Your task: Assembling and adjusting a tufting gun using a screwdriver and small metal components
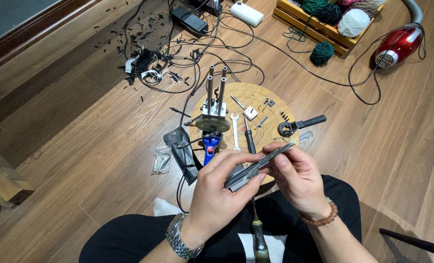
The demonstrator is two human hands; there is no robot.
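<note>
wooden floor (80, 146), hands (217, 195) gripping metal strip (261, 163)

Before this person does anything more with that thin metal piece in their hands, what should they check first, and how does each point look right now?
1. Both hands grip the slim metal part: ok, left hand underneath, right hand pinching it from the right.
2. Part held clear of the round wooden board: ok.
3. Wrench within reach on the board: ok.
4. Device with four upright metal rods standing steady: ok, upright.
5. Floor tidy around the work: not ok, tangled black cables and scraps lie close.
6. Part's far tip undamaged: cannot tell.
</note>
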